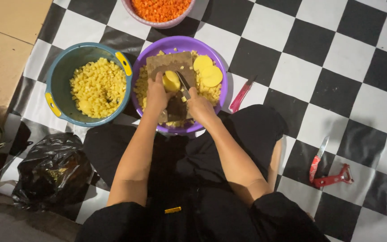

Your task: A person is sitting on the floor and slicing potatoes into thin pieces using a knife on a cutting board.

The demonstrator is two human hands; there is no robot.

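Checkered floor; right hand (199, 106) gripping knife (183, 85)

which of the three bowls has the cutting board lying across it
The purple bowl in the middle, right under both hands. The teal bowl to its left holds only yellow cubes, and the pink bowl at the top edge holds orange ones.

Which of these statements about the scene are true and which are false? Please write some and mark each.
1. The right hand holds a knife over the purple plastic bowl. True.
2. The left hand steadies a red tomato. False: it holds a yellow potato piece on the brown cutting board.
3. The teal round bowl holds yellow cubes. True.
4. The red peeler lies inside the purple bowl. False: it lies on the checkered floor.
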